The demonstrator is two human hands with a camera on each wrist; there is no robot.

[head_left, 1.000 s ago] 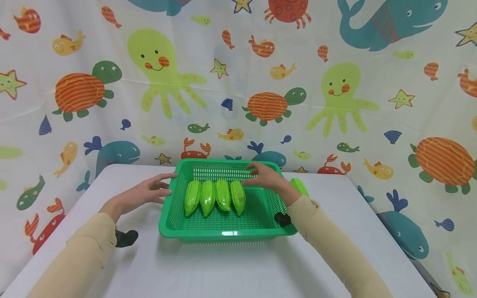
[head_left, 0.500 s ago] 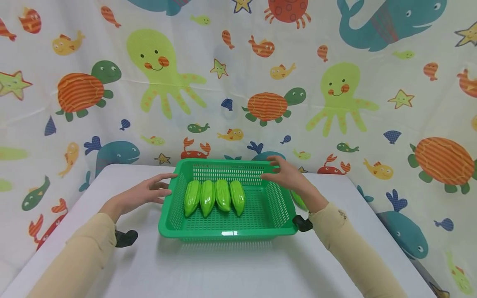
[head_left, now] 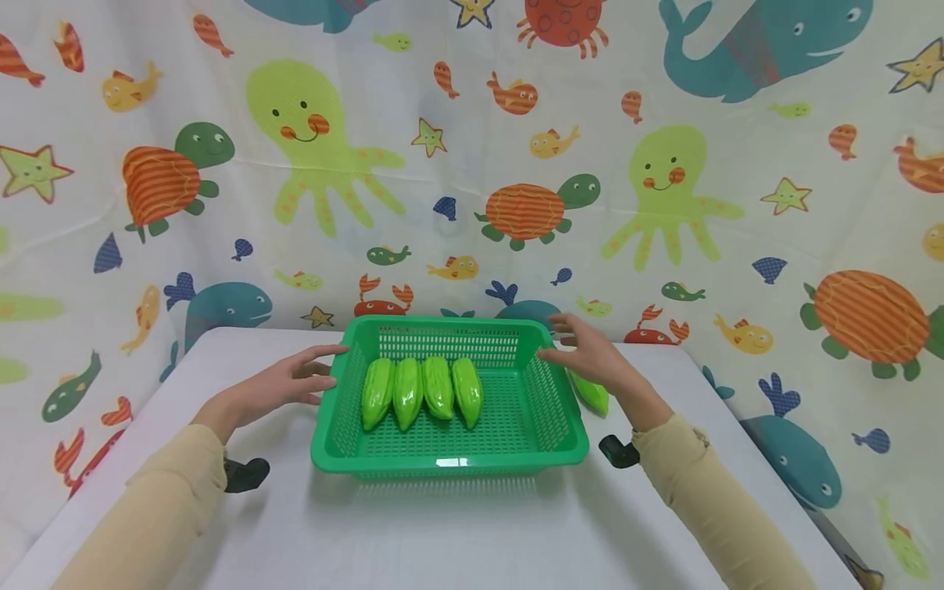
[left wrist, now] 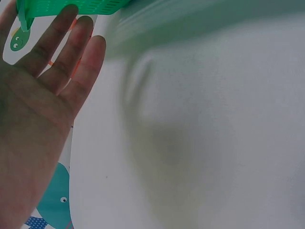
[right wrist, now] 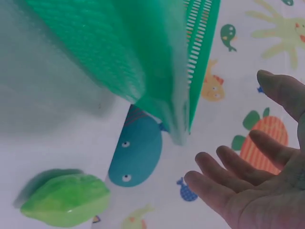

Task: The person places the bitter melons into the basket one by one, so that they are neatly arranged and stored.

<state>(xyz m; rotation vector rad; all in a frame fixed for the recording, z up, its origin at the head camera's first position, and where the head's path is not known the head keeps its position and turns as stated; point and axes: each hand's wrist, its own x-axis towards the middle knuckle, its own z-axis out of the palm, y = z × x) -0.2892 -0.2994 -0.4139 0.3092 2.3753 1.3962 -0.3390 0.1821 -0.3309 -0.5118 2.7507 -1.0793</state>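
A green plastic basket with slotted walls stands mid-table in the head view. Several glossy, ridged green fruits, resembling toy bitter melons, lie side by side in its left half. At the basket's left rim is my left hand, its fingers extended; in the left wrist view the fingertips reach the basket edge. My right hand hovers by the right rim, fingers spread and holding nothing. Outside the basket to the right, one more green fruit lies on the table, partly behind that hand; the right wrist view shows it whole.
The basket stands on a white table. Behind it hangs a white curtain printed with sea animals, close to the table's back edge. Black wrist mounts sit under both forearms.
My right hand has moved from above the basket's interior out to the right, over its right rim. My left hand and the fruits in the basket stay put.
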